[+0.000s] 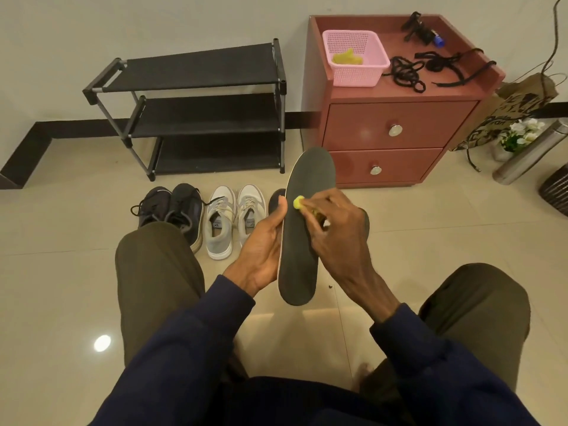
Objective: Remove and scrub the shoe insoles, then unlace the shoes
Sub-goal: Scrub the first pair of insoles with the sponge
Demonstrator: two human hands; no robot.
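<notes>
We hold the dark insole point(297, 259) upright between our knees, above the tiled floor point(61, 241). Our left hand point(264, 241) grips its left edge, thumb curled onto the face, while our right hand point(338, 229) pinches a small yellow scrubber point(298, 202) against the insole's upper middle. On the floor beyond, a laced pair of dark shoes point(172, 210) stands just beside a laced pair of pale grey shoes point(233, 216); another dark shoe point(276, 200) peeks out behind the insole. A black shoe rack point(199, 109) stands against the wall. To its right, a reddish cabinet point(396, 127) carries a pink basket point(359, 75) with something yellow inside, and loose black laces point(405, 73) just beside it.
</notes>
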